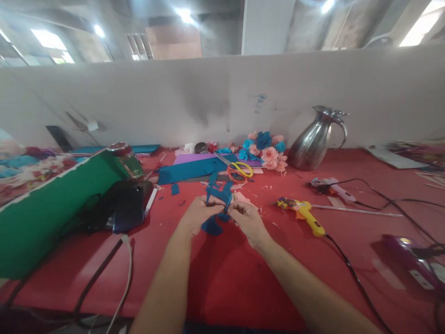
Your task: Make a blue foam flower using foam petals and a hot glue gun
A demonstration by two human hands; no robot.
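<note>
Over the red table, my left hand [200, 214] and my right hand [249, 221] meet with fingers pinched. Between the fingertips is a small piece of dark blue paper [227, 202], its edges partly hidden by the fingers. More blue paper scraps [212, 226] lie just beneath and behind the hands. Scissors [239, 170] with yellow and orange handles rest beyond them, on a strip of blue paper [184, 173]. A bunch of pink and blue paper flowers [266, 150] sits at the back.
At right lie a yellow glue gun [306, 215] with a glue stick, a pink glue gun [339, 189] and a purple power strip [412, 260] with cords. A steel jug [313, 141] stands behind. Leftward are a phone [128, 208], a jar [127, 160] and a green board [66, 208].
</note>
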